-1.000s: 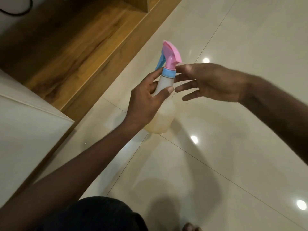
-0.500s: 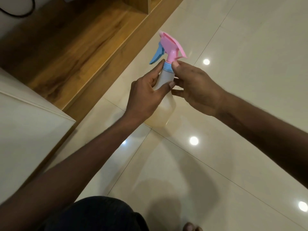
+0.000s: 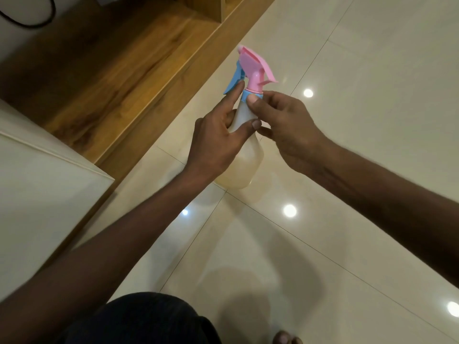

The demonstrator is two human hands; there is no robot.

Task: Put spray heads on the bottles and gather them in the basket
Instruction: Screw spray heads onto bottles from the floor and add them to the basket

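Mid-frame, my left hand [image 3: 218, 137] grips the bottle [image 3: 244, 160]; my right hand [image 3: 285, 125], open a second ago, now pinches the spray head [image 3: 253, 68] collar, so I judge tightening underway. No basket visible.

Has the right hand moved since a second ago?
Yes. The right hand closed in leftward, toward the wooden step, and now pinches the blue collar.

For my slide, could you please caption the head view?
Left hand steadies bottle; right hand pinches spray head's collar.
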